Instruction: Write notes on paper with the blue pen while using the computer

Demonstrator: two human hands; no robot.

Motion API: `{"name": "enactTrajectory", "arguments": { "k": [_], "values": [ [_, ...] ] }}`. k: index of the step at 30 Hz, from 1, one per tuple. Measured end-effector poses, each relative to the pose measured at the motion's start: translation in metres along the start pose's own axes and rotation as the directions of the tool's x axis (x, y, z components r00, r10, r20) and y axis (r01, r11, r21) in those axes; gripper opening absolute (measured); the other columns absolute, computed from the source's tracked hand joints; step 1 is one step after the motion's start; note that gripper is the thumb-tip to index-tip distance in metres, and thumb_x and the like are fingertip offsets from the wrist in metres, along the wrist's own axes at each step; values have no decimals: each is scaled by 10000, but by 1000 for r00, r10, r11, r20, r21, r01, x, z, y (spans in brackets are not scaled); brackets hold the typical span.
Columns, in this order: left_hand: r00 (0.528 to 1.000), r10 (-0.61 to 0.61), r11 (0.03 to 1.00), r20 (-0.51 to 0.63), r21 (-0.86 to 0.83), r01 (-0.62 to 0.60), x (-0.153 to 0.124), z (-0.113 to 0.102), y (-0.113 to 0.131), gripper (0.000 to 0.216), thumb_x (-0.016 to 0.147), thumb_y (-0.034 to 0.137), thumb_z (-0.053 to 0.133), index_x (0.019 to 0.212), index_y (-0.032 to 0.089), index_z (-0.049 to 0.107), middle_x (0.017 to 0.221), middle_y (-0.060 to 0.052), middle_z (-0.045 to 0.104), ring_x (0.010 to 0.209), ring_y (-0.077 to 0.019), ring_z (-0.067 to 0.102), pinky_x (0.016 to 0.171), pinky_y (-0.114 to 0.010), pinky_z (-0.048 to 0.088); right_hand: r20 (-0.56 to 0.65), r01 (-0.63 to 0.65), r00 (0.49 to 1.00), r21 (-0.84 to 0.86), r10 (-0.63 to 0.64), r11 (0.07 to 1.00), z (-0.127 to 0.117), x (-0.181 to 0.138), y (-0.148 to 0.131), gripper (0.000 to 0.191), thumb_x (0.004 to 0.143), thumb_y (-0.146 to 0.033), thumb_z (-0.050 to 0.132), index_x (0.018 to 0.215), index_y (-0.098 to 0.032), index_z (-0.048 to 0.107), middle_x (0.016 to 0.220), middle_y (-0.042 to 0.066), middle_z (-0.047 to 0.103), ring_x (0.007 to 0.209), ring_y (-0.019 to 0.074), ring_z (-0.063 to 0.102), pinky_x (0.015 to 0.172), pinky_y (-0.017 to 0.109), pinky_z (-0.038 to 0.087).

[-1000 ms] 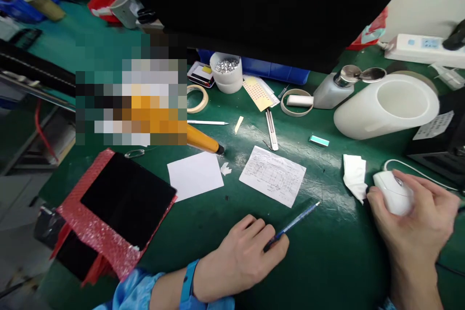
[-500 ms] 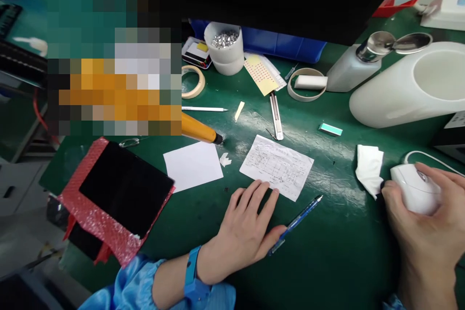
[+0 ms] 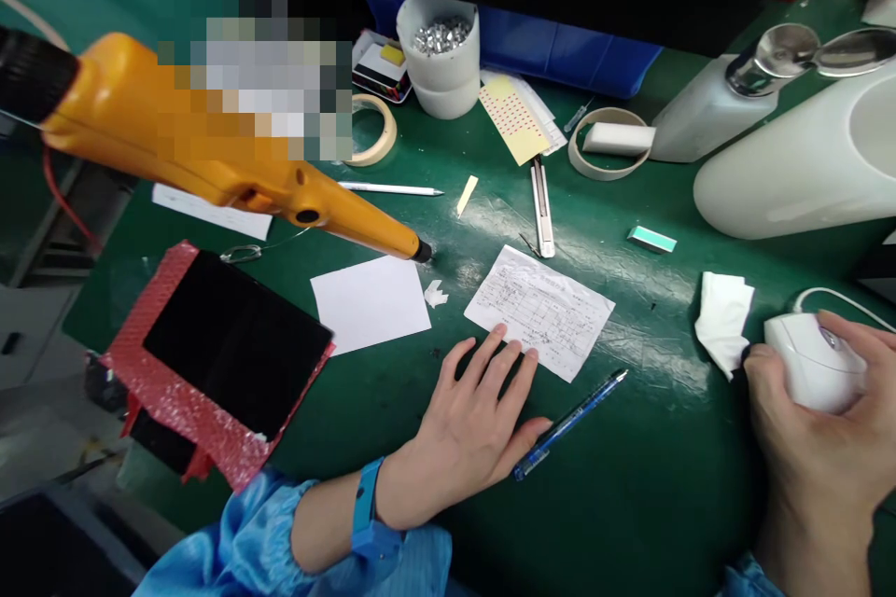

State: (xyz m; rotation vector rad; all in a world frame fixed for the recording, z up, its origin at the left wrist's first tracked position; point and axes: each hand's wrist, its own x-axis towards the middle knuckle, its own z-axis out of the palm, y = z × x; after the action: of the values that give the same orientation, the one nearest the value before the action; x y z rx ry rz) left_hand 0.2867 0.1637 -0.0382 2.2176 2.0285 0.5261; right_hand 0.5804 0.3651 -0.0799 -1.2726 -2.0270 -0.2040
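Observation:
My left hand (image 3: 469,434) lies flat and open on the green mat (image 3: 630,504), fingers spread, fingertips touching the near edge of a written paper slip (image 3: 542,308). A blue pen (image 3: 570,424) lies loose on the mat just right of that hand's thumb. My right hand (image 3: 822,434) is wrapped round a white computer mouse (image 3: 812,368) at the right edge. A crumpled white tissue (image 3: 724,317) sits just left of the mouse.
An orange electric screwdriver (image 3: 231,159) hangs over the left, tip down near a blank white card (image 3: 371,303). A black panel on red bubble wrap (image 3: 224,345) lies at left. Behind are a cup of screws (image 3: 441,51), tape rings (image 3: 371,131), a cutter (image 3: 542,215) and a large white roll (image 3: 798,168).
My left hand let go of the blue pen, opened flat and slid forward to the paper slip. The view dropped closer to the mat. The right hand stayed on the mouse.

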Motion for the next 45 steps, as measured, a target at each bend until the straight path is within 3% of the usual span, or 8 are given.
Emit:
{"name": "enactTrajectory", "arguments": {
  "k": [10, 17, 30, 36, 45],
  "values": [
    [1000, 5, 1000, 13, 4, -5, -1, 4, -3, 467, 1243, 372, 391, 1546, 90, 606, 1482, -185, 666, 1457, -385, 573, 1134, -515, 401, 1, 19, 1000, 6, -19, 1000, -2, 1, -6, 542, 878, -411, 800, 1346, -139, 826, 1149, 195, 738, 1041, 375, 746, 862, 527, 596],
    [1000, 8, 1000, 20, 23, -9, 1, 2, -3, 467, 1234, 363, 401, 1562, 102, 607, 1667, -221, 547, 1471, -366, 581, 1122, -505, 424, 10, 7, 1000, 0, -7, 1000, -3, 1, -5, 535, 896, -436, 791, 1337, -134, 829, 1158, 206, 742, 1059, 378, 745, 882, 531, 599],
    [1000, 2, 999, 17, 37, -2, 0, 1, -4, 472, 1241, 389, 375, 1544, 130, 629, 1650, -193, 571, 1473, -374, 552, 1170, -526, 385, -14, 29, 999, -2, -29, 1000, -1, 3, -5, 538, 892, -456, 800, 1243, -51, 842, 1107, 245, 756, 1049, 426, 757, 861, 546, 604],
    [1000, -8, 1000, -8, 21, 8, -2, 4, -6, 476, 1237, 414, 389, 1548, 159, 644, 1633, -171, 583, 1498, -398, 527, 1205, -540, 371, -12, 18, 1000, -5, -18, 1000, -3, 2, -4, 527, 897, -485, 807, 1247, -92, 841, 1128, 207, 760, 1028, 379, 761, 891, 519, 616],
    [997, 11, 998, -82, 60, -6, -3, 11, -4, 466, 1217, 433, 443, 1562, 204, 656, 1640, -128, 577, 1489, -372, 521, 1195, -513, 388, 16, -8, 1000, -8, 8, 1000, -8, 6, -15, 478, 1018, -516, 702, 1252, -112, 801, 1173, 181, 720, 1048, 325, 719, 909, 469, 597]
  ]
}}
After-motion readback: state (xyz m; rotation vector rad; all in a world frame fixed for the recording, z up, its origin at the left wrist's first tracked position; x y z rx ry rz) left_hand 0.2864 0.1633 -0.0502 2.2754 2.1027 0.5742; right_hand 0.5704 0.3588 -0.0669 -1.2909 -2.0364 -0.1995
